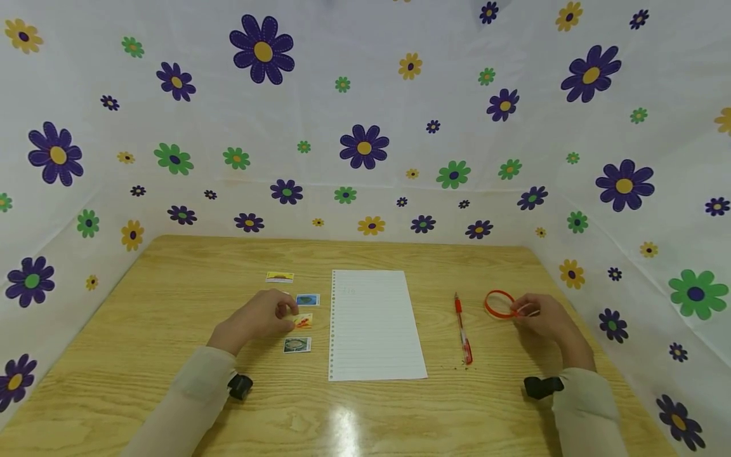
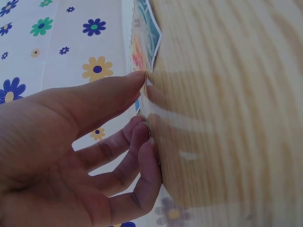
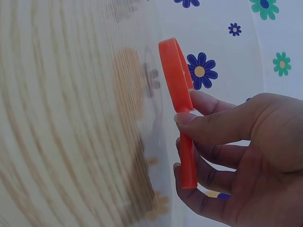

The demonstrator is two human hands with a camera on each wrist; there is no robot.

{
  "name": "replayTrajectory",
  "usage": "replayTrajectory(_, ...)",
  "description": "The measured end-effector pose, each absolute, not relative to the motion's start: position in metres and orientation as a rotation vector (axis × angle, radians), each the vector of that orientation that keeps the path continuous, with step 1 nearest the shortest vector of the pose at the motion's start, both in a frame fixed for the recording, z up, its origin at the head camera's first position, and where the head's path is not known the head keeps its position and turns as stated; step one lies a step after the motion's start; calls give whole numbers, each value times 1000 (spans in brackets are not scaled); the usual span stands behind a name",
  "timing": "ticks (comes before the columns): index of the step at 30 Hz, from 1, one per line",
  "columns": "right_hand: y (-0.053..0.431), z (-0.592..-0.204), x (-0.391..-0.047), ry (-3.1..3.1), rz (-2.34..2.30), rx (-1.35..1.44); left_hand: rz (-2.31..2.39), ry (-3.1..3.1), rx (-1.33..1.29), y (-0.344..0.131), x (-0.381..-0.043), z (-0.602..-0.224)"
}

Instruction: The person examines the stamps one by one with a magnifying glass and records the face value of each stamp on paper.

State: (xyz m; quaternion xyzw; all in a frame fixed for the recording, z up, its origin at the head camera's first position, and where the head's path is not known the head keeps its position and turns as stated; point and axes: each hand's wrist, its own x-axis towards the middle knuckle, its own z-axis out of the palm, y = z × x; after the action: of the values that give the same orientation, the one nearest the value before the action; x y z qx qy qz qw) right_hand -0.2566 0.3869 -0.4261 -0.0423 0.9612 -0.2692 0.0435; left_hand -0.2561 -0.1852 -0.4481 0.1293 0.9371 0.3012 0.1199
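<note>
My right hand (image 1: pixel 541 314) holds a red magnifying glass (image 3: pixel 175 75) by its handle, thumb on one side and fingers on the other. Its round frame is lifted over the table's right side. On the left, my left hand (image 1: pixel 261 322) rests at a small stamp with an orange-red picture (image 1: pixel 304 322). The thumb tip touches the stamp's edge, and the other fingertips are bent against the tabletop in the left wrist view. Around it lie a blue stamp (image 1: pixel 308 299), a green stamp (image 1: pixel 297 344) and a yellow stamp (image 1: pixel 280 277), all flat.
A lined sheet of paper (image 1: pixel 377 330) with faint writing at its top lies mid-table. Right of it is a red pen (image 1: pixel 461 330), with small dark crumbs near its lower end. Flowered white cloth (image 1: pixel 365 101) walls the wooden table (image 1: pixel 240 412) at the back and sides.
</note>
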Motion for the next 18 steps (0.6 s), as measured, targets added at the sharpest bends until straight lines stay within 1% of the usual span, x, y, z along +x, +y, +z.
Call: replayTrajectory(18,392,-428,-258,2905,-800,-74,861,2739,374,-184,-255,-446)
